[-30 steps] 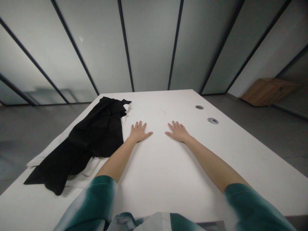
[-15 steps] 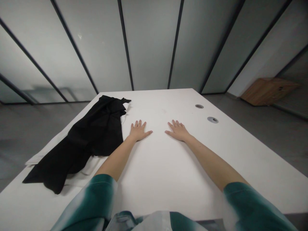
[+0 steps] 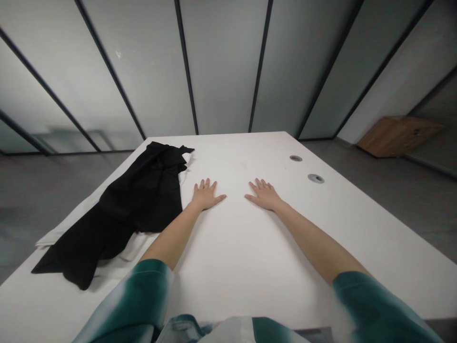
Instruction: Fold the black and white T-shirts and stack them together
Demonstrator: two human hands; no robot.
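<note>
Both palms face down on a white table [image 3: 232, 257], with nothing held. My left hand [image 3: 204, 195] lies flat with its fingers spread, just right of a black cloth [image 3: 132, 195] that looks like a garment. My right hand [image 3: 264, 194] rests flat too, its fingers fanned and its thumb pointing at the left one across a gap. The black cloth is spread loosely along the table's left side, over a white cloth [image 3: 134, 245] that shows at its edges. Folds hide what kind of garment either one is.
Two round grommets, a far one [image 3: 296, 158] and a nearer one [image 3: 316, 178], are set in the table's right side. Frosted glass panels [image 3: 224, 66] stand behind the table's far edge. A wooden cabinet [image 3: 396, 136] is on the floor at the far right.
</note>
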